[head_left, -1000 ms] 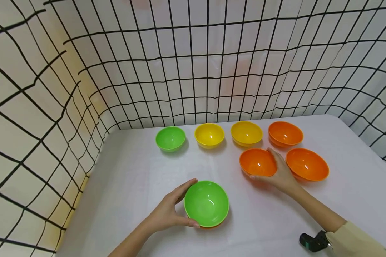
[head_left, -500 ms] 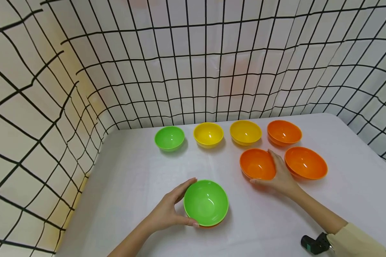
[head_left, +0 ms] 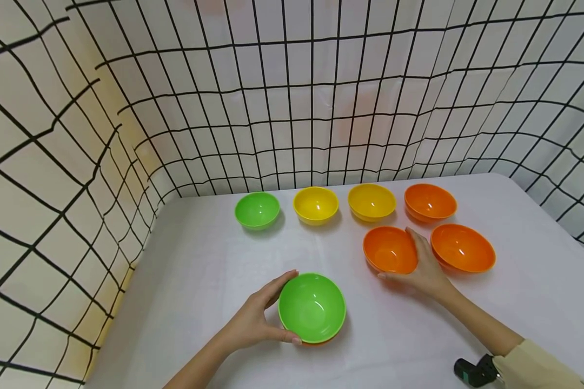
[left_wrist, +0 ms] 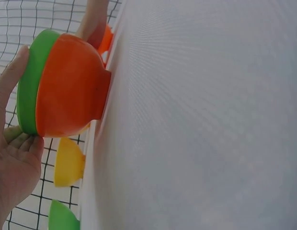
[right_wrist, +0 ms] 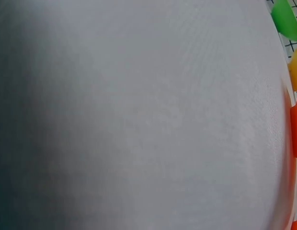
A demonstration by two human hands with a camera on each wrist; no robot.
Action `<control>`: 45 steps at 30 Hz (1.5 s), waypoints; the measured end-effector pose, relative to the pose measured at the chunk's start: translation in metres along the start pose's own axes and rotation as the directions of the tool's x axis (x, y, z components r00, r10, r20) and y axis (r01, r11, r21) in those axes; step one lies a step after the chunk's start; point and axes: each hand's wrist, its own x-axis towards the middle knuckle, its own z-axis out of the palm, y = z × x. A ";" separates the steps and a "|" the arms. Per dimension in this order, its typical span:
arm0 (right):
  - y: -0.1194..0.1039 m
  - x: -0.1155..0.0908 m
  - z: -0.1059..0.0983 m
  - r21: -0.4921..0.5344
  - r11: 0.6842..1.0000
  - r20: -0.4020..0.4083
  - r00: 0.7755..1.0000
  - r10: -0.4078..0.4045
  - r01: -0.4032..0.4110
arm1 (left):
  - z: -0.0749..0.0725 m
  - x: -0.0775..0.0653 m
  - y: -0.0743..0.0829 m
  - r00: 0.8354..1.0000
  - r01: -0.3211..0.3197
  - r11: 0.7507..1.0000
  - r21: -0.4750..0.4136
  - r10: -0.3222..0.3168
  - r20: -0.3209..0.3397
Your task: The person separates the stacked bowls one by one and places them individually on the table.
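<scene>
A green bowl (head_left: 312, 308) sits nested in an orange bowl (left_wrist: 72, 88) near the front of the table, as the left wrist view shows from the side. My left hand (head_left: 260, 316) grips the green bowl's rim from the left, thumb at the near side and fingers at the far side. Farther right, my right hand (head_left: 425, 267) holds another orange bowl (head_left: 389, 249) by its right side, thumb in front and fingertips at the back rim. The right wrist view shows mostly tablecloth, with that hand out of sight.
Along the back stand a small green bowl (head_left: 257, 210), two yellow bowls, the left yellow bowl (head_left: 316, 206) and right yellow bowl (head_left: 372, 202), and an orange bowl (head_left: 430, 202). A larger orange bowl (head_left: 463, 248) stands right of my right hand. Black netting (head_left: 297, 102) borders the white table (head_left: 199, 259).
</scene>
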 end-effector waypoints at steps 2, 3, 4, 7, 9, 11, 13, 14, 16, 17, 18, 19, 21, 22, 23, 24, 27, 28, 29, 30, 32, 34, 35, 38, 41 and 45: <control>0.000 0.000 0.000 0.007 1.000 -0.004 1.000 -0.012 0.012 | 0.000 0.000 0.000 1.000 0.005 1.000 -0.005 -0.005 0.001; 0.000 0.000 0.000 0.010 1.000 -0.005 1.000 -0.015 0.015 | 0.000 0.000 0.000 1.000 0.011 1.000 -0.010 -0.011 0.002; 0.000 0.000 0.000 0.014 1.000 -0.005 1.000 -0.017 0.017 | 0.000 -0.001 0.000 1.000 0.014 1.000 -0.014 -0.014 0.002; -0.001 -0.001 -0.001 0.023 1.000 0.001 1.000 -0.010 0.009 | 0.001 -0.001 -0.001 1.000 0.012 1.000 -0.015 -0.012 0.001; -0.002 -0.001 -0.002 0.023 1.000 0.007 1.000 0.004 -0.004 | 0.001 -0.001 -0.001 1.000 0.006 1.000 -0.009 -0.006 0.001; -0.004 -0.002 -0.003 0.028 1.000 0.012 1.000 0.012 -0.012 | 0.000 -0.002 -0.002 1.000 0.009 1.000 -0.004 -0.009 0.000; -0.006 -0.002 -0.005 0.034 0.999 0.014 1.000 0.010 -0.011 | 0.000 -0.003 -0.002 1.000 0.016 1.000 0.002 -0.016 0.000; -0.007 -0.002 -0.005 0.038 0.999 0.015 1.000 0.009 -0.009 | 0.000 -0.003 -0.002 1.000 0.016 1.000 0.005 -0.016 -0.001; -0.009 -0.001 -0.006 0.042 0.999 0.013 1.000 0.000 -0.001 | 0.000 -0.003 -0.002 1.000 0.023 1.000 0.005 -0.022 -0.002; -0.010 -0.001 -0.007 0.043 0.999 0.010 1.000 -0.005 0.004 | -0.001 -0.003 -0.002 1.000 0.025 1.000 0.006 -0.025 -0.001; -0.010 -0.001 -0.007 0.043 0.999 0.009 1.000 -0.007 0.007 | -0.001 -0.004 -0.002 1.000 0.025 1.000 0.006 -0.025 0.000; -0.011 -0.001 -0.007 0.045 0.999 0.003 1.000 -0.014 0.013 | -0.001 -0.004 -0.002 1.000 0.019 1.000 0.009 -0.019 0.000; -0.011 -0.001 -0.008 0.052 0.998 -0.014 1.000 -0.027 0.028 | -0.001 -0.004 -0.001 1.000 0.013 1.000 0.008 -0.013 0.001; -0.011 -0.001 -0.008 0.056 0.998 -0.024 0.999 -0.037 0.038 | -0.001 -0.004 -0.001 1.000 0.011 1.000 0.007 -0.011 0.001; -0.012 -0.001 -0.008 0.064 0.997 -0.039 0.998 -0.049 0.052 | -0.001 -0.004 -0.001 1.000 0.010 1.000 0.007 -0.010 0.002; -0.012 -0.001 -0.008 0.071 0.995 -0.054 0.997 -0.063 0.067 | -0.001 -0.004 0.000 1.000 0.008 1.000 0.006 -0.008 0.001; -0.013 -0.001 -0.008 0.085 0.990 -0.099 0.989 -0.107 0.115 | -0.001 -0.003 0.000 1.000 0.010 1.000 0.004 -0.010 0.001; -0.014 -0.001 -0.008 0.086 0.988 -0.109 0.987 -0.116 0.126 | -0.001 -0.003 0.000 1.000 0.011 1.000 0.005 -0.011 0.001; -0.014 -0.001 -0.008 0.090 0.987 -0.119 0.985 -0.124 0.135 | -0.001 -0.003 0.000 1.000 0.011 1.000 0.006 -0.011 0.001; -0.014 -0.001 -0.008 0.091 0.986 -0.127 0.983 -0.131 0.143 | -0.001 -0.002 0.000 1.000 0.010 1.000 0.007 -0.010 0.002; -0.015 -0.002 -0.008 0.100 0.982 -0.143 0.979 -0.145 0.160 | -0.001 -0.002 0.000 1.000 0.009 1.000 0.008 -0.009 0.002; -0.016 -0.003 -0.008 0.124 0.975 -0.162 0.973 -0.166 0.187 | -0.001 -0.002 0.001 1.000 0.010 1.000 0.010 -0.010 0.003; -0.017 -0.004 -0.008 0.132 0.970 -0.173 0.968 -0.179 0.203 | -0.001 -0.002 0.001 1.000 0.010 1.000 0.010 -0.010 0.004; -0.022 -0.006 -0.008 0.154 0.955 -0.195 0.955 -0.224 0.255 | -0.001 -0.002 0.001 1.000 0.007 1.000 0.010 -0.008 0.004; -0.029 -0.008 -0.006 0.170 0.942 -0.197 0.946 -0.256 0.290 | -0.001 -0.001 0.001 1.000 0.000 1.000 0.010 0.000 0.003; -0.041 -0.011 -0.004 0.219 0.914 -0.183 0.934 -0.306 0.342 | 0.000 -0.001 0.001 1.000 0.002 1.000 0.008 -0.002 0.001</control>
